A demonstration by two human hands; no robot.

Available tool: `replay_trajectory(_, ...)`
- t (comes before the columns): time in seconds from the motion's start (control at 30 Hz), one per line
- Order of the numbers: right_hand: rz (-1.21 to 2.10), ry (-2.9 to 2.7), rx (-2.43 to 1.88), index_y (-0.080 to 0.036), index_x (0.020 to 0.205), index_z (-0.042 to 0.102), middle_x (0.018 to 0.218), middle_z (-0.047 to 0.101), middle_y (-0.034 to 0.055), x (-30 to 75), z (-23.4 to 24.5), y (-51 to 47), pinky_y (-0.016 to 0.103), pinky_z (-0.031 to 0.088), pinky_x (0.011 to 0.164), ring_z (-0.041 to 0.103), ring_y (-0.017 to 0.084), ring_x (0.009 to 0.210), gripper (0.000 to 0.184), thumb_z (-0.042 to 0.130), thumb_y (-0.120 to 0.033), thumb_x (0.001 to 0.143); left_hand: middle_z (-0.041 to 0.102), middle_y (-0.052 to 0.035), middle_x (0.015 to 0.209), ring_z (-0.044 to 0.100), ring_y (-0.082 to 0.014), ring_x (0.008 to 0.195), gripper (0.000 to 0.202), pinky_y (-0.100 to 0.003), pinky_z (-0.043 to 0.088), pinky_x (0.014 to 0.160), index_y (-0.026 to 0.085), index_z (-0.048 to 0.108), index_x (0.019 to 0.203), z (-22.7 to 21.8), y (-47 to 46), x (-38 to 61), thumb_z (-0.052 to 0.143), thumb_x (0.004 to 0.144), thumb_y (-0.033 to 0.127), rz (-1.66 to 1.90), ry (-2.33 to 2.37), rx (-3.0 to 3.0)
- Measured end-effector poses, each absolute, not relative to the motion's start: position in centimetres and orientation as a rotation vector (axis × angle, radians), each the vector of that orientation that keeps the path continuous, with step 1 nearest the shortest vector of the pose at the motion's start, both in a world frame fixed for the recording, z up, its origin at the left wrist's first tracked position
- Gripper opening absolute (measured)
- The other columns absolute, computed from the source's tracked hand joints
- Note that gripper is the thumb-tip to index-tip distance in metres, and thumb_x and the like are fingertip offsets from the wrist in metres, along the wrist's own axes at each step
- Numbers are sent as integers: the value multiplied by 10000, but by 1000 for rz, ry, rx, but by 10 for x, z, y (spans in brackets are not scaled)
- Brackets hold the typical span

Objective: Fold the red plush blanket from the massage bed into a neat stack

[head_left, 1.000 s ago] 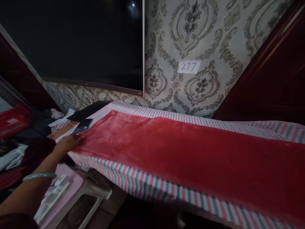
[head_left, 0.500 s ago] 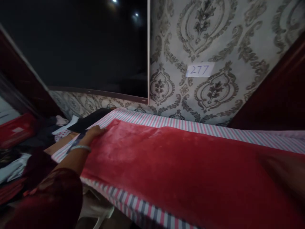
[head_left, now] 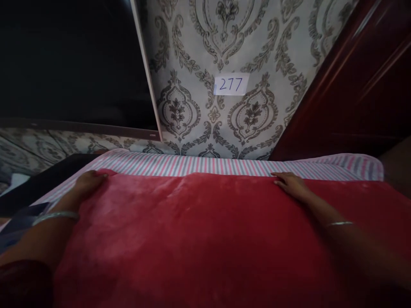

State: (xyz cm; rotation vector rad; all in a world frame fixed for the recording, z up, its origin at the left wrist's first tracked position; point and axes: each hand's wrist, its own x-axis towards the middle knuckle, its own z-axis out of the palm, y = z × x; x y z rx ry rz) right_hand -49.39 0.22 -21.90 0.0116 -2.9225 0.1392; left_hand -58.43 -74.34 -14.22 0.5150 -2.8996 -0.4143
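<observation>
A red plush cloth [head_left: 205, 231] lies spread over a pink, grey and white striped cloth [head_left: 192, 164], whose far border shows along the wall. At the far left corner of the red cloth, my left hand [head_left: 88, 182] has its fingers bent over the edge, pinching it. My right hand [head_left: 292, 185] rests near the far edge, right of the middle, palm down with fingers stretched out and apart. Small creases run through the red cloth between the two hands.
A dark television screen [head_left: 70, 64] hangs on the patterned wall [head_left: 180, 85] at left. A paper marked 277 [head_left: 231, 84] is stuck to the wall. Dark red polished wood [head_left: 346, 94] slants down at right. Something flat and black [head_left: 58, 171] lies beyond my left hand.
My right hand has come from the blurred right side to the cloth's far edge. My left hand stays at the corner. The view has turned right, and the piled clothes at left are mostly out of sight.
</observation>
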Motion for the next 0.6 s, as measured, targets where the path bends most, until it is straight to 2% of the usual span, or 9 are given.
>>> replay_trajectory(0.07, 211, -2891, 17, -200, 1004, 717, 1036, 724, 127, -495, -214, 8, 443, 521, 883, 651, 310, 1006, 366, 453, -400, 847, 680, -257, 1112, 655, -330, 1008, 539, -371, 513, 818, -24, 621, 1137, -132, -743, -582, 459, 865, 412, -337, -2833, 639)
replay_trajectory(0.17, 317, -2805, -73, -206, 875, 680, 992, 714, 149, -499, -202, 16, 423, 518, 815, 651, 305, 936, 332, 432, -426, 859, 674, -246, 1134, 645, -342, 1042, 568, -382, 516, 820, -3, 576, 1206, -118, -741, -580, 398, 899, 440, -257, -2718, 749)
replay_trajectory(0.3, 326, -2779, -109, -223, 825, 642, 948, 709, 158, -514, -206, 23, 417, 496, 772, 642, 306, 898, 271, 453, -417, 833, 667, -260, 1153, 646, -362, 1047, 590, -396, 519, 784, 8, 544, 1241, -115, -728, -591, 367, 916, 467, -215, -2730, 784)
replay_trajectory(0.4, 328, -2781, -113, -224, 815, 626, 913, 714, 136, -523, -232, 26, 435, 494, 777, 642, 308, 876, 271, 434, -415, 808, 637, -295, 1215, 629, -381, 1115, 574, -430, 510, 838, 1, 540, 1245, -129, -718, -602, 359, 929, 445, -189, -2887, 766)
replay_trajectory(0.6, 351, -2671, -111, -233, 848, 625, 940, 707, 136, -522, -268, 35, 461, 501, 807, 639, 313, 894, 306, 407, -446, 827, 619, -306, 1244, 597, -394, 1191, 596, -467, 495, 896, 2, 538, 1265, -158, -726, -613, 315, 959, 461, -133, -2967, 756)
